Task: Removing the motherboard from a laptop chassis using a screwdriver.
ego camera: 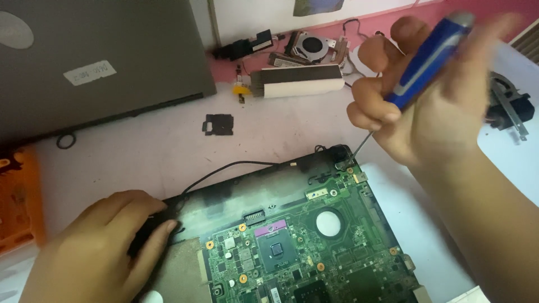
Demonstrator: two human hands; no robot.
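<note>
An opened laptop base lies in front of me with its green motherboard exposed. My right hand grips a screwdriver with a blue and grey handle; its thin shaft runs down to the base's far right corner, the tip at a screw spot. My left hand rests on the base's left black edge, fingers curled over it. A black cable loops along the base's far edge.
A closed grey laptop sits at the far left. At the back lie a cooling fan with heat pipe, a white and black bar-shaped part, a small black plate and a second fan at the right. An orange object is at the left edge.
</note>
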